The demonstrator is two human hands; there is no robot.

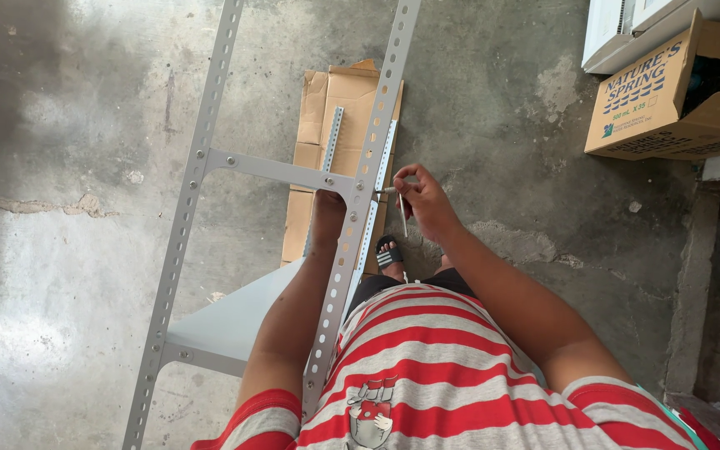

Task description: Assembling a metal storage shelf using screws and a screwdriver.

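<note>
Right hand (427,204) pinching a thin metal tool (403,218) just right of the grey perforated steel upright (358,218), tip at the crossbar joint. Left hand (327,218) behind that upright, grip hidden, can't tell. Flattened brown cardboard (337,108) on the concrete floor (85,250) beyond.

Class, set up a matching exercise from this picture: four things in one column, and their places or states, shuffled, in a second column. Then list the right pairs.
Things:
1. right hand
2. left hand
3. flattened cardboard
4. open cardboard box

Places or states:
A. lies flat on the concrete floor under the frame
B. stands on the floor at the upper right
C. pinches a thin tool at the slotted metal upright
D. partly hidden behind the upright, below the crossbar

Pairs: 1-C, 2-D, 3-A, 4-B
</note>
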